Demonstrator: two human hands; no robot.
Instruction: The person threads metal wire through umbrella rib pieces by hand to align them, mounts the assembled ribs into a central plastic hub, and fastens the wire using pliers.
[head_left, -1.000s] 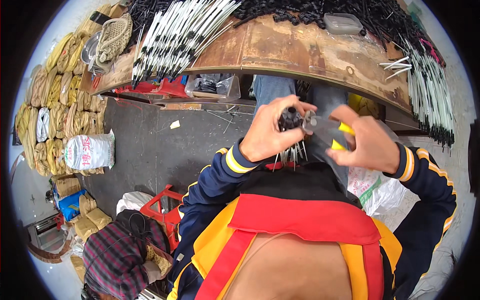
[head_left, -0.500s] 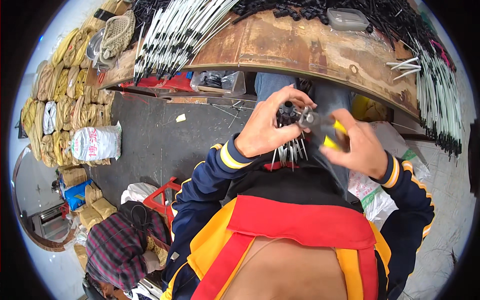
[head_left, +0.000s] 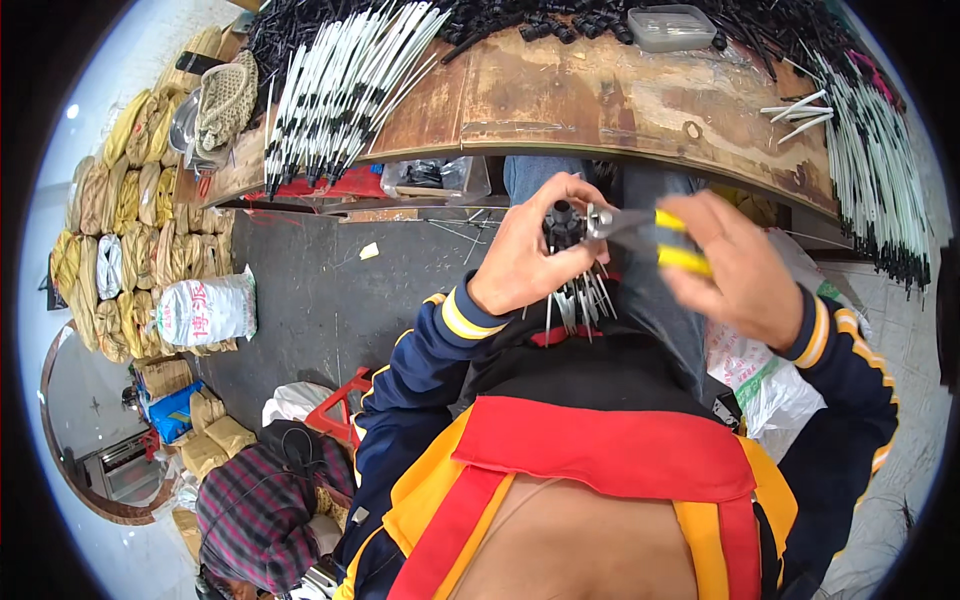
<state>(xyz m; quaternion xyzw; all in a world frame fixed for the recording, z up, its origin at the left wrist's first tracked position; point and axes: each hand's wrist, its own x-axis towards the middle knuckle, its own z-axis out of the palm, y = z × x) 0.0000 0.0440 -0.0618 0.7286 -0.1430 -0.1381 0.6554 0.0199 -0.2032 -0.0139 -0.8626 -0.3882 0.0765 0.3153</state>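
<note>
My left hand (head_left: 518, 262) is closed around a black ribbed hub (head_left: 563, 222), with its round open top facing up. Beneath the fingers a bunch of thin light rods (head_left: 580, 305) fans downward. My right hand (head_left: 742, 268) grips pliers (head_left: 685, 262) by their yellow-and-dark handles. The pliers' metal head lies against the hub's right side, close to my left fingertips. Motion blurs the pliers and my right fingers, so I cannot tell what the jaws hold.
A worn wooden table (head_left: 590, 90) spans the far side, bearing white-and-black rods (head_left: 350, 90), black parts and a clear plastic box (head_left: 672, 28). More rods (head_left: 885, 170) overhang its right end. On the left are stacked bundles (head_left: 130, 220), a white sack (head_left: 207, 310) and a person in plaid (head_left: 260, 500).
My right hand has moved right and slightly down, and the pliers' handles now point more straight to the right. My left hand keeps its hold on the hub. The view has shifted a little.
</note>
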